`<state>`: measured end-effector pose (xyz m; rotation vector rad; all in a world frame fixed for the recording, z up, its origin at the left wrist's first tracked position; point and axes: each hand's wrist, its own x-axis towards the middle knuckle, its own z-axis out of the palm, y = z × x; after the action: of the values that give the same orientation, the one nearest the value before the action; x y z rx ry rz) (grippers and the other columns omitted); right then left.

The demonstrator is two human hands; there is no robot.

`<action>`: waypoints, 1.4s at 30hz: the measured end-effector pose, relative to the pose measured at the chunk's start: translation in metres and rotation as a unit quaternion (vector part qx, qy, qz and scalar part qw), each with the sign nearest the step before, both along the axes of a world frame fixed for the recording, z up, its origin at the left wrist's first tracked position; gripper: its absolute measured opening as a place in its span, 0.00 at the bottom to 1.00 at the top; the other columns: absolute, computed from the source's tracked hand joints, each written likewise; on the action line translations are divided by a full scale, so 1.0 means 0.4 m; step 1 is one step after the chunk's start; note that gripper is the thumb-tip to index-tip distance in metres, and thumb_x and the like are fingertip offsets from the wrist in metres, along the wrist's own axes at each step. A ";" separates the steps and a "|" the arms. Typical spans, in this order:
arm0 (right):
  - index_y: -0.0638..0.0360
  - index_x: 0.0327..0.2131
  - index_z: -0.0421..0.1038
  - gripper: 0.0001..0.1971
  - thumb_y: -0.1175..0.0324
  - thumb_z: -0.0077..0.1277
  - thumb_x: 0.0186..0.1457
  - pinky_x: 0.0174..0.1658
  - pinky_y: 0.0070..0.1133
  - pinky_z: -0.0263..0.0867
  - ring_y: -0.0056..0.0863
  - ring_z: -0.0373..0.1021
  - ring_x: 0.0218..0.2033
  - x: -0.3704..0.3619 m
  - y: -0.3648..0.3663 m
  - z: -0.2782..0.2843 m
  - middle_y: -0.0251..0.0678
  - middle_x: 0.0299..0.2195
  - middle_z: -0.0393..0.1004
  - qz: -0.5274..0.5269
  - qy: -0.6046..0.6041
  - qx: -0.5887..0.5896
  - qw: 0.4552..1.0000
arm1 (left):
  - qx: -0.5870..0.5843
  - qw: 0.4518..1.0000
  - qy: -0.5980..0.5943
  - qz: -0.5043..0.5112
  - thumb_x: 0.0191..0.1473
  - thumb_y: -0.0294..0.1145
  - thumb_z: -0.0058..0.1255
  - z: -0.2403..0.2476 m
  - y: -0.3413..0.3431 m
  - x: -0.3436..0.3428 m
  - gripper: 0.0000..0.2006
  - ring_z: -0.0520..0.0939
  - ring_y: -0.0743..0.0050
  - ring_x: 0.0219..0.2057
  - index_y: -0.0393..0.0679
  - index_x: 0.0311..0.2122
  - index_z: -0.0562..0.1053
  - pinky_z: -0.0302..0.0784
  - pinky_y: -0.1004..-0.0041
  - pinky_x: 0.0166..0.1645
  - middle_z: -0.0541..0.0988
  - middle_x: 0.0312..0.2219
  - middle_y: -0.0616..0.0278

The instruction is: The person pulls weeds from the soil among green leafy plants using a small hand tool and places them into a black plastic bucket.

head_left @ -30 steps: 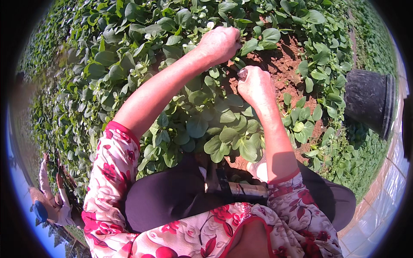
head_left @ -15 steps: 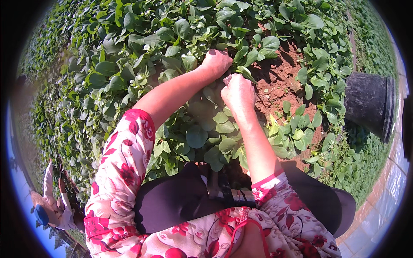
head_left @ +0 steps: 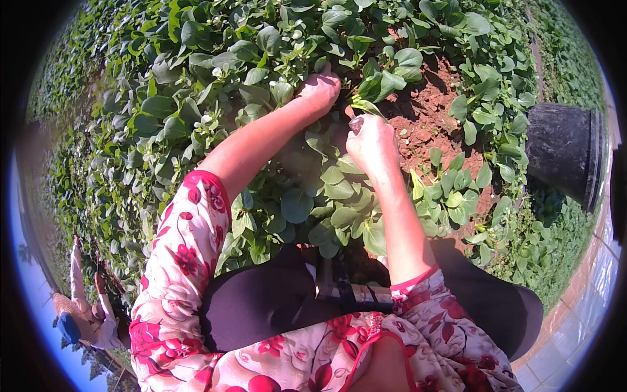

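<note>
Leafy green plants (head_left: 297, 206) with broad oval leaves surround both hands. My left hand (head_left: 321, 89) reaches into the foliage. Its fingers look curled round leaves there, one fingertip shows at the top, and the rest are partly hidden. Just to its right and nearer, my right hand (head_left: 373, 144) is closed round a small tool handle (head_left: 356, 124). Only the handle's rounded dark end shows, so its kind is hidden. Beyond that fist, a green plant (head_left: 385, 81) leans over with its pale stalks close to the knuckles.
Reddish bare soil (head_left: 424, 108) lies right of the hands, with a low clump of greens (head_left: 450, 193) on it. A black plastic bucket (head_left: 563, 153) lies tipped at the right. Another person in a blue hat (head_left: 68, 326) is bent over at the far lower left.
My left hand has shifted slightly left and nearer, and a fingertip now shows. My right hand has moved right with the handle, widening the gap between the hands.
</note>
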<state>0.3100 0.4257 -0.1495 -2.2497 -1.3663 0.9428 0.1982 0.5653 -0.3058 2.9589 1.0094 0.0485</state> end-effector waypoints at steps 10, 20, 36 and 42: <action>0.58 0.30 0.75 0.08 0.68 0.47 0.49 0.37 0.38 0.68 0.51 0.72 0.33 0.025 -0.018 -0.031 0.51 0.27 0.74 0.002 -0.029 -0.009 1.000 | -0.327 0.931 -0.113 0.113 0.55 0.34 0.45 0.214 0.026 0.050 0.12 0.78 0.45 0.31 0.33 0.31 0.71 0.72 0.53 0.40 0.75 0.25 0.41; 0.58 0.33 0.75 0.08 0.69 0.51 0.48 0.37 0.36 0.69 0.46 0.74 0.31 0.042 -0.037 0.127 0.50 0.26 0.75 0.072 -0.030 0.001 0.997 | -0.240 0.858 -0.360 0.279 0.50 0.45 0.58 0.567 0.013 -0.084 0.19 0.69 0.83 0.21 0.35 0.32 0.76 0.67 0.75 0.28 0.73 0.19 0.67; 0.61 0.32 0.74 0.09 0.70 0.49 0.48 0.38 0.37 0.69 0.50 0.73 0.33 0.054 0.004 0.009 0.51 0.27 0.76 -0.019 -0.028 0.024 0.999 | -0.031 0.985 0.155 0.068 0.45 0.33 0.50 0.265 -0.031 -0.070 0.11 0.73 0.63 0.45 0.48 0.35 0.77 0.65 0.60 0.50 0.76 0.37 0.64; 0.60 0.32 0.75 0.09 0.70 0.49 0.48 0.39 0.35 0.69 0.48 0.74 0.34 0.021 0.023 0.017 0.50 0.29 0.76 -0.017 -0.001 0.023 1.000 | 0.047 0.997 0.029 -0.062 0.48 0.34 0.45 0.216 -0.018 -0.042 0.07 0.75 0.67 0.37 0.48 0.28 0.75 0.69 0.64 0.40 0.73 0.33 0.64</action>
<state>0.3185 0.4351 -0.1426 -2.2340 -1.3319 0.8895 0.1814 0.5582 -0.2195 3.1187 0.8486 0.0069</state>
